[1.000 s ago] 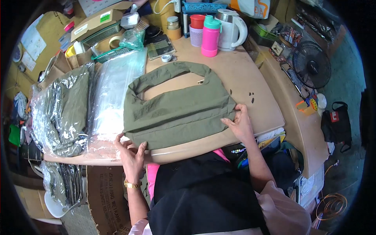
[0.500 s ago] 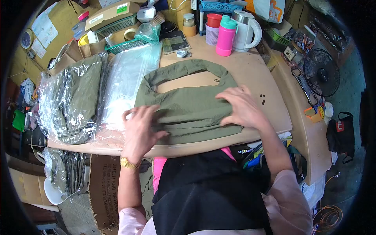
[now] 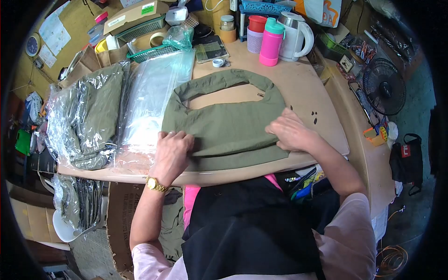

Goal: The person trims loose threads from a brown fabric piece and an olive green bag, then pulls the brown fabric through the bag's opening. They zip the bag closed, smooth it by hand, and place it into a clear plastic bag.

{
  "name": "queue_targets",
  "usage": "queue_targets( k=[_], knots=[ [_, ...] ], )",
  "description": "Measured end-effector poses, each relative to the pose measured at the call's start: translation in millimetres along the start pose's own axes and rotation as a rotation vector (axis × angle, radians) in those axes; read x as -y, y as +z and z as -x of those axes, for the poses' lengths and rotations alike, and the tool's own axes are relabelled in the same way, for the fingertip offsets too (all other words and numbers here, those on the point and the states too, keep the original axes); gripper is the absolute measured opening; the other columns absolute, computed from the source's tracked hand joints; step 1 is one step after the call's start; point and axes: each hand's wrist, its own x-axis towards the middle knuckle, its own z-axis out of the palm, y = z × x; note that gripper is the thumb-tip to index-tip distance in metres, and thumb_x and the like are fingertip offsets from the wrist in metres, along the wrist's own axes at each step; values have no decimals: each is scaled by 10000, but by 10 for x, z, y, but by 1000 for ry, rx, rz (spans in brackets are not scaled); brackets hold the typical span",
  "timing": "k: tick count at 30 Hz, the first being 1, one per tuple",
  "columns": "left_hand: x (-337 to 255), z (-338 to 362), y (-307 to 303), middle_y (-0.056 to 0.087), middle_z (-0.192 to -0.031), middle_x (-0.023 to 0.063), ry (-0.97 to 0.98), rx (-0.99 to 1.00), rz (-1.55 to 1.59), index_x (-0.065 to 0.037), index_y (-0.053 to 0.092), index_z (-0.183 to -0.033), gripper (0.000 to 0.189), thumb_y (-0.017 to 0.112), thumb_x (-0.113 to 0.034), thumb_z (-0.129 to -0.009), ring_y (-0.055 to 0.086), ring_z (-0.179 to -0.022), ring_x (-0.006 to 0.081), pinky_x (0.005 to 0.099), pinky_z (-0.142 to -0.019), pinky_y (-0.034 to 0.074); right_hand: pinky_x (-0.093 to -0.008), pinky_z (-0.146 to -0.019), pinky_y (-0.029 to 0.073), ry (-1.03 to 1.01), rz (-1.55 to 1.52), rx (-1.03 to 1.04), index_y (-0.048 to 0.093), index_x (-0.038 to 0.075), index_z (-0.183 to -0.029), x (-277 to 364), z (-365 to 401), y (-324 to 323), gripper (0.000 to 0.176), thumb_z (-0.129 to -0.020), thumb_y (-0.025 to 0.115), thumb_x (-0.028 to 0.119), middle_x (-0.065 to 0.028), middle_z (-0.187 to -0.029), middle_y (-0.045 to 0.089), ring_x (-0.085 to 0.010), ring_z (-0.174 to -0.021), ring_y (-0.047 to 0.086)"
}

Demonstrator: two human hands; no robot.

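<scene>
An olive-green cloth bag [image 3: 228, 122] with a wide strap loop lies flat on the tan table [image 3: 298, 93]. At its left edge my left hand [image 3: 173, 154], with a gold watch [image 3: 155, 184] on the wrist, pinches the fabric. My right hand [image 3: 290, 131] grips the cloth at the right edge, its fingers closed. Left of the bag are clear plastic sleeves [image 3: 156, 93] and a stack of olive items in clear plastic [image 3: 98, 112].
Near the back stand a pink bottle [image 3: 270, 44], a white kettle [image 3: 295, 37] and a green basket [image 3: 149, 54]. A tape roll [image 3: 218, 62] lies behind the strap. A black fan [image 3: 383, 86] is at the right.
Both hands have gone from spread fingers to closed on the bag's side edges. The creases across its lower part have smoothed, and a straight fold line now shows there.
</scene>
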Motion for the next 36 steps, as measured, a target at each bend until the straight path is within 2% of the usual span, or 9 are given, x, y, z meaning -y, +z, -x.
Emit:
queue_targets(
  k=[3, 12, 14, 21, 25, 30, 33, 35, 36],
  knots=[
    [110, 156, 132, 577, -773, 69, -1, -36, 30, -111, 558, -759, 156, 619, 20, -700, 603, -813, 274, 402, -738, 409, -404, -873, 390, 60, -46, 21, 650, 66, -860, -36, 213, 80, 179, -692, 709, 50, -99, -822, 660, -290, -882, 638],
    [235, 358, 583, 492, -832, 87, -60, -303, 49, -108, 513, -785, 243, 655, 14, -631, 527, -814, 300, 423, -766, 392, -381, -741, 405, -146, -83, -529, 491, 78, -732, -185, 578, 528, 255, -562, 662, -4, -73, -737, 452, -274, -726, 526],
    [285, 420, 640, 504, -873, 86, -68, -177, 67, -111, 528, -821, 296, 662, 25, -595, 526, -849, 308, 438, -801, 386, -384, -708, 404, -106, -84, -501, 467, 73, -726, -259, 602, 578, 273, -549, 660, -4, -76, -734, 440, -280, -725, 522],
    [273, 384, 626, 568, -1197, 128, -190, -478, 170, -73, 646, -872, 349, 561, 116, -591, 522, -1115, 345, 490, -884, 422, -404, -696, 415, -4, -193, -616, 487, 58, -764, -322, 562, 478, 270, -563, 628, -54, -92, -770, 499, -309, -764, 545],
    [240, 456, 696, 562, -873, 111, -111, -426, 246, -55, 601, -828, 279, 592, 118, -609, 571, -851, 322, 425, -738, 486, -431, -704, 435, 125, -298, -552, 497, 39, -797, -488, 580, 523, 260, -601, 611, -88, -122, -803, 522, -345, -807, 561],
    [230, 447, 733, 542, -873, 108, -55, -253, 257, -58, 592, -854, 297, 601, 118, -615, 554, -842, 332, 445, -733, 475, -445, -712, 443, 128, -249, -553, 488, 30, -800, -578, 607, 798, 246, -623, 612, -89, -136, -832, 523, -362, -815, 556],
    [193, 414, 451, 559, -966, 126, -166, -21, 263, -66, 603, -963, 345, 605, 115, -670, 569, -924, 353, 444, -800, 483, -448, -727, 457, 132, -249, -534, 545, 31, -834, -496, 713, 736, 210, -668, 620, -74, -128, -868, 546, -359, -855, 574],
    [201, 430, 167, 569, -1028, 163, -177, 78, 289, -63, 581, -1041, 334, 604, 91, -745, 569, -1020, 397, 483, -881, 475, -442, -861, 489, 251, -214, -111, 642, 41, -975, -389, 816, 324, 212, -768, 653, -1, -130, -1007, 626, -331, -1036, 613],
    [147, 416, -160, 560, -1260, 196, -227, 225, 286, -62, 573, -1181, 355, 596, 28, -838, 512, -1240, 412, 478, -996, 445, -442, -861, 489, 245, -209, -118, 642, 41, -975, -364, 788, 144, 212, -768, 653, -1, -130, -1007, 626, -331, -1036, 613]
  ],
)
